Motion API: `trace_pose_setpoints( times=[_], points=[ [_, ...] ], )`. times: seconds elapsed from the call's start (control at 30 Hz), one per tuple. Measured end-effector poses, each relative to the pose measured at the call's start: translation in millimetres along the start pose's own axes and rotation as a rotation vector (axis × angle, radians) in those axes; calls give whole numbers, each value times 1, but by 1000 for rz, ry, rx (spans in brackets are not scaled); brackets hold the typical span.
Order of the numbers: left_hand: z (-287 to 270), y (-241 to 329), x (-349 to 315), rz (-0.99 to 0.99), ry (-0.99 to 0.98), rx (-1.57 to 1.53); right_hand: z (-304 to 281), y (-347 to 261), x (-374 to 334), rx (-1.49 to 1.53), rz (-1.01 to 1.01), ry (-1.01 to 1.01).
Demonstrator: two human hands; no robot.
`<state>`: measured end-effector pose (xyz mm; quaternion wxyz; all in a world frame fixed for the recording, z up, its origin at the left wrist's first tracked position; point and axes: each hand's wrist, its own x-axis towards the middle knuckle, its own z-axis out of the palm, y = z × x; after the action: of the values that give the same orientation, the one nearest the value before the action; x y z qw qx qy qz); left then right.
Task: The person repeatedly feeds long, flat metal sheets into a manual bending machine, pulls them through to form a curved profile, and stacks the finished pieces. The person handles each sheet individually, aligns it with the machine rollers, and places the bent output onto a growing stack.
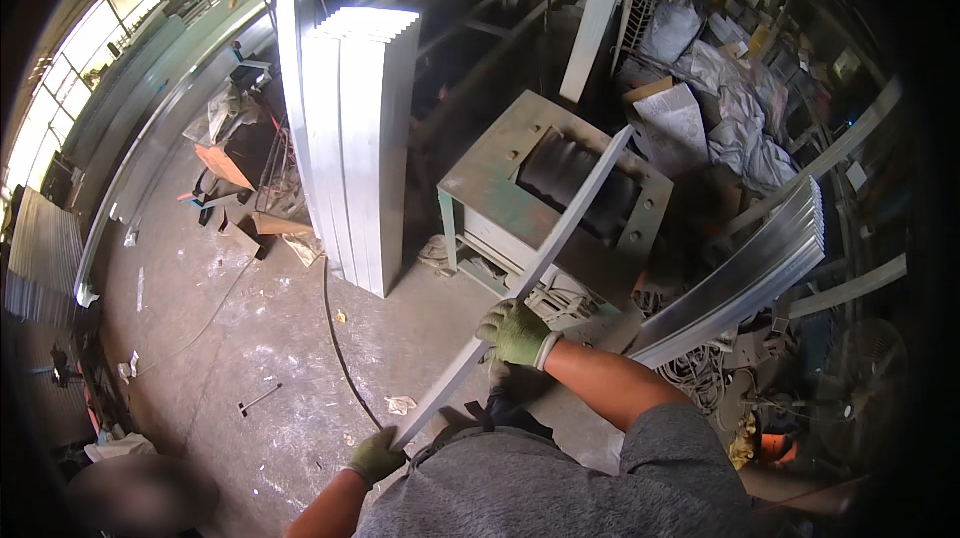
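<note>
Right hand: the right hand in a green knit glove wraps over the middle stretch of a long, straight silver-grey metal bar; the forearm reaches up and leftward from a grey short sleeve.
Left hand: the left hand in a green knit glove closes around the bar's near end, low beside the body, its forearm rising from the lower edge.
Bar: slants from the left hand up and rightward, crossing above a worn grey-green metal machine with a rounded black surface set in its top; whether they touch, I cannot tell.
Edges: the bar's far end reaches past the machine's far rim; a tall upright stack of shiny metal profiles stands to the left, a slanting stack of metal profiles to the right.
Room: grey concrete floor spreads left of the left hand, with a thin black cable and a small T-shaped metal tool on it.
</note>
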<state>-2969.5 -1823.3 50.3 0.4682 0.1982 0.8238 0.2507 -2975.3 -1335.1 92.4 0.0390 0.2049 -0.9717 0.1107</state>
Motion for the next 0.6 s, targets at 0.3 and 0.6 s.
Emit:
trace_pose_setpoints(
  times=[0.3,0.6],
  points=[
    [19,111,66,176,858,519,3,55,-27,-170,424,-120],
    [52,79,68,90,794,473,47,31,-32,-72,482,-78]
  ],
)
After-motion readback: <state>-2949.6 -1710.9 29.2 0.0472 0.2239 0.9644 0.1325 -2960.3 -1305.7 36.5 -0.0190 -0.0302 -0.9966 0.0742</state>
